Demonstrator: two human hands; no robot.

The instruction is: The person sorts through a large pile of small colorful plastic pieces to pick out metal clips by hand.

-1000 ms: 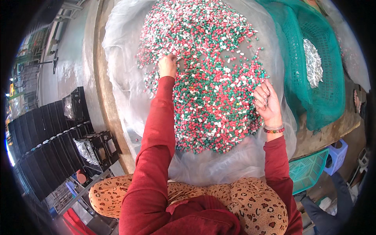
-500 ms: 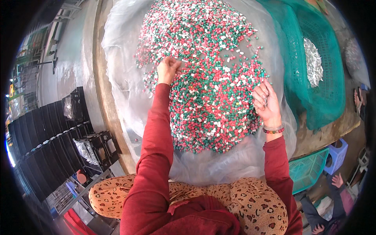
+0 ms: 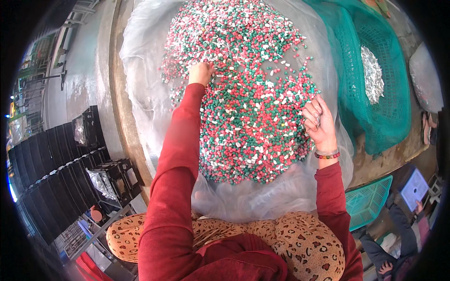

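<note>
A wide heap of small red, green and white bead-like pieces (image 3: 253, 126) lies on a clear plastic sheet (image 3: 150, 107). Thin white sticks (image 3: 225, 44) are scattered over its far part. At the far left of the heap, my left hand (image 3: 201, 73) reaches down among the pieces with its fingers curled together; its fingertips are hidden, so what they grip cannot be seen. My right hand (image 3: 318, 122) is held palm up over the heap's right edge. Its fingers are folded in, and something small and shiny shows between them, too small to name.
To the right stands a green mesh-lined basket (image 3: 398, 107) with a pile of silvery strips (image 3: 372, 75). A turquoise basket (image 3: 370, 201) is below it. Black trays (image 3: 47, 164) line the left. A co-worker's hand (image 3: 418, 207) touches a lilac stool (image 3: 414, 189) at lower right.
My left hand has moved slightly farther away, and its fingers now dip into the heap. My right hand stays put. At lower right the lilac stool has shifted and tilted.
</note>
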